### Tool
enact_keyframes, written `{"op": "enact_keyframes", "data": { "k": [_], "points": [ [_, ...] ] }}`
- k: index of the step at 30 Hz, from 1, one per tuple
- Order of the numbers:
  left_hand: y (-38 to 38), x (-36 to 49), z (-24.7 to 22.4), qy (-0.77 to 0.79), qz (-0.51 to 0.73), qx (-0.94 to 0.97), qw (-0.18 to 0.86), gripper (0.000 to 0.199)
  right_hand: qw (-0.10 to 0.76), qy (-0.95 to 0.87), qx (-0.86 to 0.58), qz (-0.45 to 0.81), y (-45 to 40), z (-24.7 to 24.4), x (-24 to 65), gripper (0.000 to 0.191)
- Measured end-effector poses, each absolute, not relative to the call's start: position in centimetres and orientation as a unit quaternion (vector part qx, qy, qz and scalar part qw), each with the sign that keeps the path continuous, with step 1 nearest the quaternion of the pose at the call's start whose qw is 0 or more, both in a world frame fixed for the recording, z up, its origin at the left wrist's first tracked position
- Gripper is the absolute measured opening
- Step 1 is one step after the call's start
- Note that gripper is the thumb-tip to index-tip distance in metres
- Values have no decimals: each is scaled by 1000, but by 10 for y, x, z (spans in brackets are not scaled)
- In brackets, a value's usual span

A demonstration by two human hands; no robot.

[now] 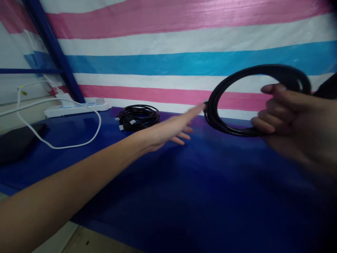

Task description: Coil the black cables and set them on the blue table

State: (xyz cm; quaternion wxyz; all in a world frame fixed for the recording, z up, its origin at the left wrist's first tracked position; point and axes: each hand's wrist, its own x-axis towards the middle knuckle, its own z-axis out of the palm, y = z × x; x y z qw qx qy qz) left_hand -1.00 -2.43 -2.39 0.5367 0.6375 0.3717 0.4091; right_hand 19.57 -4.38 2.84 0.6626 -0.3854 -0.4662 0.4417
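My right hand grips a coiled black cable at the right, lifted above the blue table. The coil hangs as a large loop to the left of my fingers. Near the loop's left edge is my left hand, its fingers spread and slightly blurred, holding nothing. The left thumb or finger tip is close to a small connector on the loop; whether they touch is unclear. A second coiled black cable with light-coloured connector ends lies on the table behind my left wrist.
At the back left a white power strip holds a plugged-in adapter, and a white cable loops over the table. A dark flat object lies at the far left. A blue metal post stands before the striped sheet.
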Motion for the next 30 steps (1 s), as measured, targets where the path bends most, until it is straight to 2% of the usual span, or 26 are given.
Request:
{"op": "enact_keyframes", "data": {
  "k": [3, 5, 7, 9, 14, 18, 21, 26, 30],
  "points": [
    [-34, 7, -30, 283, 314, 627, 654, 34, 654, -435, -388, 482, -45, 31, 195, 14],
    [-38, 17, -30, 245, 355, 592, 680, 26, 628, -426, -391, 520, -45, 25, 188, 13],
    [-40, 22, -28, 225, 447, 529, 686, 18, 596, -426, -411, 543, -46, 12, 180, 8],
    [-42, 22, -26, 227, 514, 478, 675, 12, 564, -429, -434, 557, -45, -4, 172, 6],
    [-51, 15, -7, 280, 514, 495, 642, 27, 505, -469, -453, 565, -43, -31, 159, 17],
    [-29, -12, 32, 320, 572, 469, 591, 31, 484, -522, -435, 551, -43, -34, 158, 35],
    [8, -51, 53, 351, 607, 411, 583, 25, 466, -558, -448, 521, -43, -34, 161, 45],
    [56, -114, 27, 475, 630, 306, 532, 27, 421, -592, -472, 499, -40, -36, 165, 34],
    [68, -151, 2, 481, 616, 317, 538, 24, 430, -595, -464, 496, -37, -36, 167, 28]
  ]
}}
